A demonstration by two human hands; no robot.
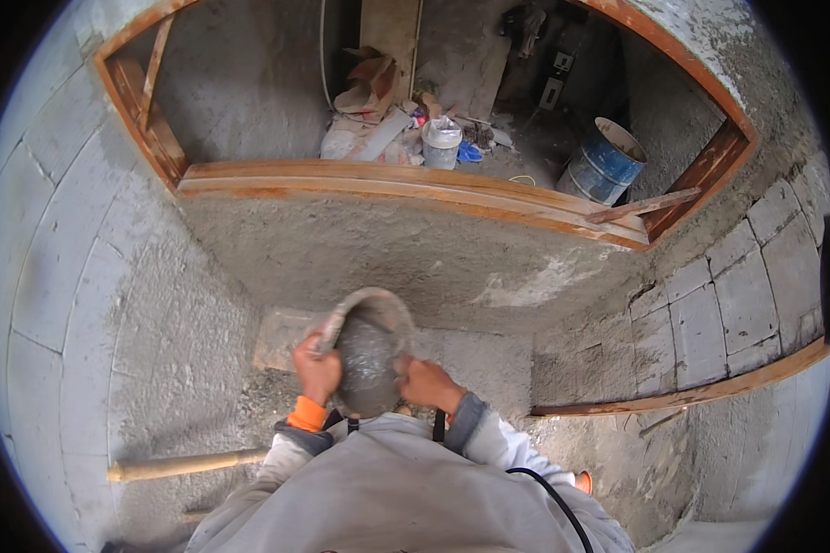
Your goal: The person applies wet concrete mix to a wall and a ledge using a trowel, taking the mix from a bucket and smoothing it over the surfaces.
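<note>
A round, mortar-smeared pan [374,294] is tilted in front of my body, its grey inside facing me. My left hand [318,371] is closed on the pan's left rim, with an orange cuff at the wrist. On the opposite side my right hand [428,384] closes in a fist around the right rim. Motion blurs the pan slightly, and I cannot tell whether the wet grey inside is a load of mortar or just a coating.
A rough plastered wall [415,244] rises ahead to a wooden window frame [406,177]. Beyond it stand a white bucket [441,147], a blue drum [604,164] and heaped sacks [364,92]. Block walls flank me. A wooden pole [184,464] lies left; a wooden plank [692,394] runs right.
</note>
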